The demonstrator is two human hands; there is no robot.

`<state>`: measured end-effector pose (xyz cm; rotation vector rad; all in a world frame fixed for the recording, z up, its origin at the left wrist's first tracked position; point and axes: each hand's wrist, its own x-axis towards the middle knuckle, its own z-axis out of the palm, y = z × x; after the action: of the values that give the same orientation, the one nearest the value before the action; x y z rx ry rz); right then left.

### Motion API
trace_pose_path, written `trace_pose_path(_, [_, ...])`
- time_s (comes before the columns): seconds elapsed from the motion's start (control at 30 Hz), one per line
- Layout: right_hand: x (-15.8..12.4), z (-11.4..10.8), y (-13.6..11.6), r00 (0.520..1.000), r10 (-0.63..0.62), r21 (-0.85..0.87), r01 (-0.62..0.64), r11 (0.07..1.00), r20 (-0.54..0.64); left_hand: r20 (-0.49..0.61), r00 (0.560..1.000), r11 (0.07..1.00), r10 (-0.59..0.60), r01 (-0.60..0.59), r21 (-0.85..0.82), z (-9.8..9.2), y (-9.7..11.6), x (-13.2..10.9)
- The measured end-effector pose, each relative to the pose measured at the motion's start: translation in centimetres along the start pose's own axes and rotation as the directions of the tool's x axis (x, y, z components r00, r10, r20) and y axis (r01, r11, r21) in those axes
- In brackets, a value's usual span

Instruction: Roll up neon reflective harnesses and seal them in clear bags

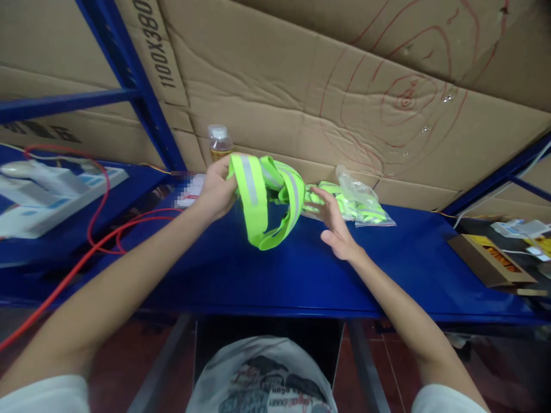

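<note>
My left hand (218, 190) grips a neon-yellow reflective strap (253, 201) with silver stripes, which hangs in loops above the blue table (275, 281). Just right of the loops is my right hand (333, 221), its fingers spread and apart, holding nothing that I can see. Behind the right hand lies a clear plastic bag (361, 198) with more neon-yellow strap material in and around it. Part of that pile is hidden by the fingers.
A capped bottle (220, 142) stands behind my left hand, against the cardboard wall (267, 86). Red cables (103, 246) cross the left side near a white power strip (55, 198). An open cardboard box (491, 261) sits at the right. Blue frame posts (138, 97) rise at the left.
</note>
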<state>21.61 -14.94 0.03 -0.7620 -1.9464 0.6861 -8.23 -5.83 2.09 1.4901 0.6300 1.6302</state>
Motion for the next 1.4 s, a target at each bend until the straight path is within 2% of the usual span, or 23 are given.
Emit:
trace_pose_path(0.03, [-0.1, 1.3, -0.1, 0.995, 0.078, 0.206, -0.09, 0.974, 0.064, 0.063, 0.997, 0.999, -0.043, 0.043, -0.011, 0.3, 0.5, -0.6])
trace_pose_path(0.1, [-0.4, 3.4, 0.0, 0.96, 0.232, 0.433, -0.277, 0.858, 0.154, 0.197, 0.973, 0.992, -0.119, 0.126, -0.023, 1.0, 1.0, -1.7])
trace_pose_path(0.2, [-0.3, 4.7, 0.6, 0.917, 0.398, 0.518, -0.349, 0.781, 0.018, 0.409, 0.898, 0.987, -0.161, 0.152, 0.055, 1.4, 1.1, -2.5])
trace_pose_path(0.23, [-0.2, 4.6, 0.8, 0.902, 0.431, 0.533, -0.345, 0.773, -0.04, 0.454, 0.879, 0.988, -0.149, 0.109, 0.113, 1.4, 1.0, -2.5])
trace_pose_path(0.3, [0.3, 3.9, 1.1, 0.876, 0.477, 0.573, -0.354, 0.739, -0.074, 0.493, 0.865, 0.963, -0.092, -0.048, 0.265, 1.1, 0.7, -2.4])
trace_pose_path(0.4, [0.7, 2.6, 1.4, 0.868, 0.496, 0.63, -0.391, 0.671, 0.011, 0.521, 0.852, 0.846, 0.059, -0.32, 0.427, 0.6, 0.2, -2.2])
trace_pose_path(0.47, [0.7, 2.1, 1.6, 0.864, 0.5, 0.637, -0.419, 0.647, 0.062, 0.547, 0.821, 0.789, 0.166, -0.443, 0.425, 0.4, -0.2, -2.3])
trace_pose_path(0.57, [0.3, 2.4, 1.5, 0.828, 0.558, 0.587, -0.48, 0.652, 0.057, 0.56, 0.791, 0.763, 0.246, -0.514, 0.392, 0.6, -0.7, -2.9])
trace_pose_path(0.63, [0.0, 2.8, 1.4, 0.814, 0.58, 0.522, -0.499, 0.691, 0.01, 0.541, 0.806, 0.767, 0.241, -0.499, 0.402, 1.0, -1.0, -3.4])
trace_pose_path(0.7, [-0.2, 3.0, 1.2, 0.846, 0.53, 0.457, -0.45, 0.767, -0.057, 0.446, 0.86, 0.794, 0.249, -0.445, 0.415, 1.6, -1.4, -3.8])
trace_pose_path(0.77, [-0.3, 2.9, 1.1, 0.888, 0.442, 0.4, -0.362, 0.842, -0.126, 0.275, 0.934, 0.862, 0.23, -0.327, 0.388, 2.2, -2.1, -3.9])
trace_pose_path(0.83, [-0.4, 2.6, 1.3, 0.908, 0.383, 0.335, -0.313, 0.889, -0.167, 0.136, 0.989, 0.959, 0.054, -0.09, 0.27, 2.6, -2.8, -3.7])
trace_pose_path(0.87, [-0.4, 2.4, 1.5, 0.913, 0.367, 0.301, -0.305, 0.904, -0.177, 0.139, 0.985, 0.98, -0.098, 0.072, 0.185, 2.7, -3.0, -3.6])
trace_pose_path(0.9, [-0.5, 2.3, 1.7, 0.919, 0.35, 0.269, -0.296, 0.916, -0.181, 0.207, 0.943, 0.964, -0.261, 0.244, 0.108, 2.7, -3.2, -3.5])
trace_pose_path(0.93, [-0.5, 2.2, 2.0, 0.927, 0.328, 0.242, -0.282, 0.929, -0.182, 0.316, 0.863, 0.916, -0.395, 0.398, 0.058, 2.7, -3.2, -3.4])
trace_pose_path(0.97, [-0.5, 2.2, 2.2, 0.936, 0.303, 0.22, -0.262, 0.94, -0.18, 0.428, 0.769, 0.86, -0.475, 0.508, 0.042, 2.7, -3.1, -3.4])
trace_pose_path(1.0, [-0.5, 2.2, 2.3, 0.945, 0.276, 0.202, -0.24, 0.949, -0.174, 0.517, 0.691, 0.826, -0.505, 0.562, 0.057, 2.7, -2.9, -3.5])
trace_pose_path(1.03, [-0.6, 2.2, 2.4, 0.955, 0.248, 0.186, -0.217, 0.958, -0.163, 0.566, 0.656, 0.828, -0.499, 0.554, 0.088, 2.7, -2.6, -3.6])
trace_pose_path(1.07, [-0.6, 2.1, 2.4, 0.965, 0.22, 0.168, -0.196, 0.966, -0.144, 0.571, 0.675, 0.862, -0.467, 0.491, 0.124, 2.8, -2.3, -3.9])
trace_pose_path(1.17, [-0.5, 1.4, 2.1, 0.989, 0.144, 0.124, -0.14, 0.982, -0.029, 0.487, 0.838, 0.958, -0.247, 0.136, 0.252, 3.1, -1.3, -4.4])
trace_pose_path(1.2, [-0.5, 1.0, 2.0, 0.992, 0.123, 0.121, -0.122, 0.985, -0.004, 0.47, 0.868, 0.958, -0.159, 0.021, 0.285, 3.2, -1.2, -4.6])
trace_pose_path(1.27, [-0.3, 0.2, 2.1, 0.993, 0.108, 0.103, -0.103, 0.989, -0.044, 0.475, 0.88, 0.929, -0.007, -0.169, 0.328, 3.1, -1.1, -4.7])
trace_pose_path(1.4, [0.0, -0.6, 2.3, 0.942, 0.065, -0.048, -0.085, 0.995, -0.33, 0.508, 0.839, 0.788, 0.194, -0.441, 0.429, 2.7, -1.8, -5.0])
